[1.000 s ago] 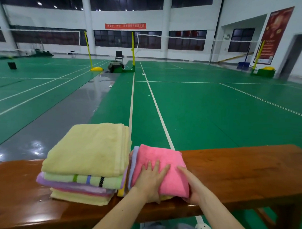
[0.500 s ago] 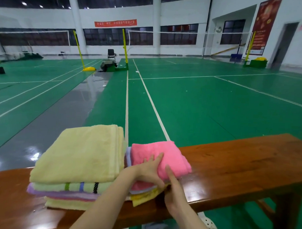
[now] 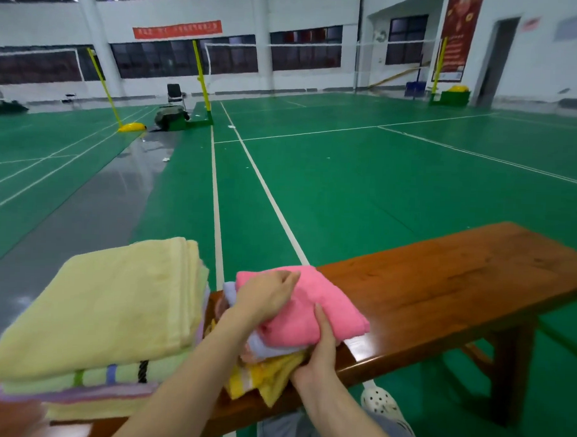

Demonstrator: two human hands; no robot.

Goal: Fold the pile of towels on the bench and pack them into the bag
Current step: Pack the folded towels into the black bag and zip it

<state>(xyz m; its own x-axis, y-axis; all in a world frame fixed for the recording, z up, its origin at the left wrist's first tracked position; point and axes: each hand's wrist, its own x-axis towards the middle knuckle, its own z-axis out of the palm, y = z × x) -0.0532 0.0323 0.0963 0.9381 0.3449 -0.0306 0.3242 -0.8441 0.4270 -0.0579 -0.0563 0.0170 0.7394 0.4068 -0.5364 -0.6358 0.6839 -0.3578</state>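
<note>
— Pink towel (image 3: 326, 306) tops the small stack (image 3: 265, 376) at the near edge of the bench (image 3: 442, 282). Grip?
— Left hand (image 3: 266, 297) curled over it, right hand (image 3: 318, 355) clamped beneath. Lift level, squeezing evenly, so layers don't slide.

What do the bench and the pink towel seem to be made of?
The bench looks like wood with a glossy varnish: grain streaks and bright reflections show. The pink towel is probably terry cloth, matte: fuzzy surface, soft rounded folds.
</note>
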